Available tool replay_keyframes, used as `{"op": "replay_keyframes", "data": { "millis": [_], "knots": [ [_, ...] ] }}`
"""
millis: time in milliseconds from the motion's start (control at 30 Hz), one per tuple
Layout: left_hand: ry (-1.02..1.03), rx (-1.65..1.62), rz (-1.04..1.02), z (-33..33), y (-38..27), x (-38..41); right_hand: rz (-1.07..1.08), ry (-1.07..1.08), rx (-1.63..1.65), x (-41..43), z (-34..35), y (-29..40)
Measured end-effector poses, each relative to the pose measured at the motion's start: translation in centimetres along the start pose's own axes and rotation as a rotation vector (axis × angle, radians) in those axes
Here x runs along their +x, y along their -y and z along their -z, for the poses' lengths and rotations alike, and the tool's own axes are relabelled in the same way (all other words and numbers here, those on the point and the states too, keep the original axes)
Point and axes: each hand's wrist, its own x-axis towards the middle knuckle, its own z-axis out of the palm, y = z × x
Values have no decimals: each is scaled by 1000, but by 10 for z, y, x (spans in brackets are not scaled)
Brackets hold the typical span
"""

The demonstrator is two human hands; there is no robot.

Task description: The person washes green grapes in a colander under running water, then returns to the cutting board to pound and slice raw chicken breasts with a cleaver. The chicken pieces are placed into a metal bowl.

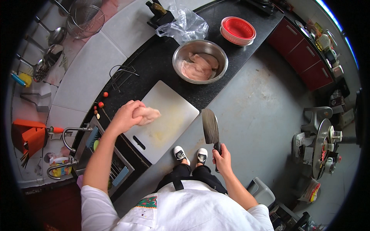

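My left hand (127, 117) grips a piece of raw pale-pink meat (148, 116) over the left part of a white plastic cutting board (170, 127). Whether the meat touches the board I cannot tell. Off the board's right edge, my right hand (222, 158) holds a cleaver (210, 127) by its black handle, the broad blade pointing away from me. Beyond the board, a stainless steel bowl (177, 69) contains more raw meat (198, 68).
A clear plastic bag (188, 24) lies by a knife block (160, 17). Red basins (238, 29) stand on the black countertop (150, 68). Small red fruits (101, 104) and a wire rack (122, 75) line the wall side. Left of the board is a sink (127, 164) with taps (69, 132).
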Motion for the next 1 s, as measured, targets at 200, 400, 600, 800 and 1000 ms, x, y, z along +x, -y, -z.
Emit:
{"op": "replay_keyframes", "data": {
  "millis": [200,400,600,800,1000],
  "knots": [
    [577,203,-195,34,-36,4,11,-10,53,0,-1,0],
    [694,360,-336,-36,11,72,-14,-46,58,-10,-10,12],
    [-157,189,-342,-105,39,104,-15,-82,166,-12,-25,12],
    [-415,40,-126,-153,70,48,-78,69,296,16,-52,-5],
    [-295,221,-131,-177,49,47,-129,207,404,36,-72,-28]
  ]
}}
